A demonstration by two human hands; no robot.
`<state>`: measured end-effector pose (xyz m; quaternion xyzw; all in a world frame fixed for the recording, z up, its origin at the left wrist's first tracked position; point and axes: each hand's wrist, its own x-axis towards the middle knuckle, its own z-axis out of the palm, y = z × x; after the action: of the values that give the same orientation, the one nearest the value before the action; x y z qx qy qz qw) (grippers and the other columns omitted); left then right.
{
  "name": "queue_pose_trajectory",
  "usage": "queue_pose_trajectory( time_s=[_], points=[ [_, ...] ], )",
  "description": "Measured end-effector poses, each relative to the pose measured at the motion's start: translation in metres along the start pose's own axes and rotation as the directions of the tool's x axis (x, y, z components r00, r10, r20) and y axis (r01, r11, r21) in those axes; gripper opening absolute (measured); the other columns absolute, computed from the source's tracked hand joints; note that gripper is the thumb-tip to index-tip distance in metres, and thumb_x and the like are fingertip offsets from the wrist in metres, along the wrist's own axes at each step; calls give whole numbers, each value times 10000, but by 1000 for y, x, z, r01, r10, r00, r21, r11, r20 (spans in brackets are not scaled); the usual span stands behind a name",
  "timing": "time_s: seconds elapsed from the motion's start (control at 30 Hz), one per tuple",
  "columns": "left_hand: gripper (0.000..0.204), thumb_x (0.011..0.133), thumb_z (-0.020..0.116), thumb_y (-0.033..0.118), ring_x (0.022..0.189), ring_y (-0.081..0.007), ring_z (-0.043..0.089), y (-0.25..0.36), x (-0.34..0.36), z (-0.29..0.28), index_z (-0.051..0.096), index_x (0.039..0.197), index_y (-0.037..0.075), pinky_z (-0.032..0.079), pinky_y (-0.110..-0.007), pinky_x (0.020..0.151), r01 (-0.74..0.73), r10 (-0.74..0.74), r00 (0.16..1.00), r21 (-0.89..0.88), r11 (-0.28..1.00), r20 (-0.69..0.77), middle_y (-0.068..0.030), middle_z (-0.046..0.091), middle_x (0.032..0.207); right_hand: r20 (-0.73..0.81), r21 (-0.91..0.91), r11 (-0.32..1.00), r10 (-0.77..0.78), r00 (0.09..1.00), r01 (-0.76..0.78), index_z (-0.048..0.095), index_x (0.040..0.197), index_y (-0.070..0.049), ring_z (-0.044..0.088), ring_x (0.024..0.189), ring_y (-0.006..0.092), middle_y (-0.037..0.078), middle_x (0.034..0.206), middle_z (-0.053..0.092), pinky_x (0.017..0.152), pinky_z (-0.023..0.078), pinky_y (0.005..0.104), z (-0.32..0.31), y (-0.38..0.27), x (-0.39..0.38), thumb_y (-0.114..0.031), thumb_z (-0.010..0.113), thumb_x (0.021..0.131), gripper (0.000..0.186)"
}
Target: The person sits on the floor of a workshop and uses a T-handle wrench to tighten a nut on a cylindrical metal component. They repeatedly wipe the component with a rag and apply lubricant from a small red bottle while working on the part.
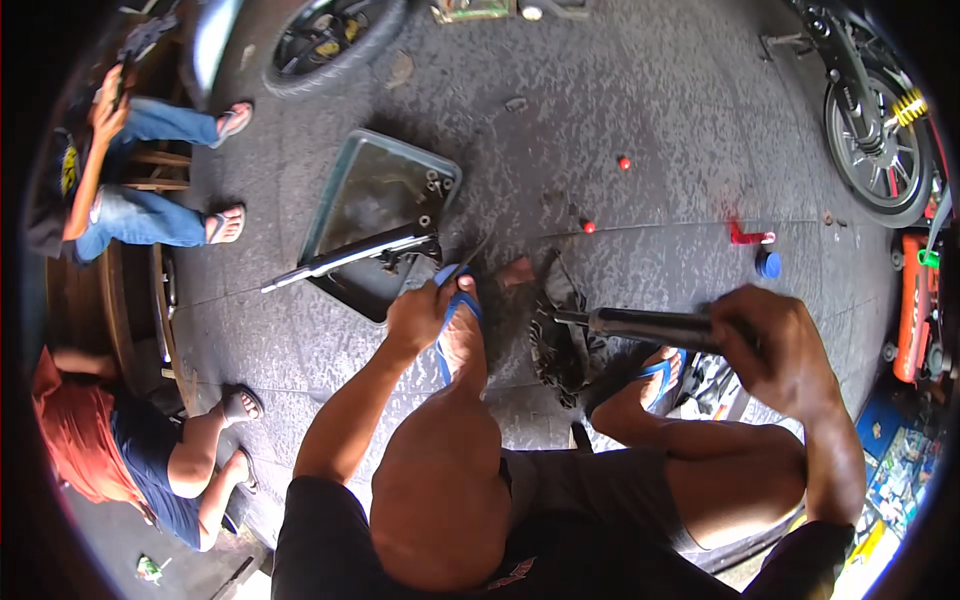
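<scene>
The right hand (765, 345) is clutching a dark tube (650, 325) at three o'clock, its grip wrapping around the thick end, the narrow end pointing toward nine. The left hand (415, 318) is reaching down beside the blue sandal (441, 362) at nine o'clock (whether its grip is pinching anything, I cannot tell). Handling the tube well is probably demanding a firm hold, with the narrow end clearing the crumpled black bundle (560, 355). Pale lettering is showing on the motorbike (853, 95) at two o'clock; the shirt's print (515, 575) at six is looking too unclear to read.
</scene>
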<state>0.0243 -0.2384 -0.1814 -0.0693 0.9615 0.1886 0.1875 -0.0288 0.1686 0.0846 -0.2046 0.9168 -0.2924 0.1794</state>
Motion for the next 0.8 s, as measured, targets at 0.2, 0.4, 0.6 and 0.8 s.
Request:
queue_pose_trajectory(
  time_s=[0.2,0.4,0.6,0.8],
  points=[
    [321,989,533,327,774,-501,646,71,86,53,578,1009,9,494,-591,701,-120,128,986,-76,990,106,-284,662,787,201,121,914,360,911,-388,595,1194,15,686,803,385,207,966,674,704,543,436,-10,4,-7,-103,707,783,441],
    [221,897,626,225,785,-401,618,113,107,51,584,960,17,517,-476,745,-457,478,861,152,877,-172,-197,627,875,324,194,783,517,792,-590,585,1275,23,679,937,428,241,1017,682,836,543,463,2,3,-50,-125,698,820,491],
    [405,770,670,253,973,-430,699,119,21,86,696,1009,-72,565,-475,849,-268,-74,457,216,939,886,-322,687,1026,442,422,315,747,496,-850,508,1348,83,682,961,359,254,1098,654,844,551,407,50,-53,-101,-27,674,833,552],
    [575,733,801,490,934,-426,677,124,-101,205,634,1106,85,539,-507,803,309,-181,814,-148,940,552,-187,687,957,343,520,311,777,528,-796,497,1364,57,690,978,398,259,1129,648,782,586,420,70,-85,-107,-7,688,820,579]
  ],
)
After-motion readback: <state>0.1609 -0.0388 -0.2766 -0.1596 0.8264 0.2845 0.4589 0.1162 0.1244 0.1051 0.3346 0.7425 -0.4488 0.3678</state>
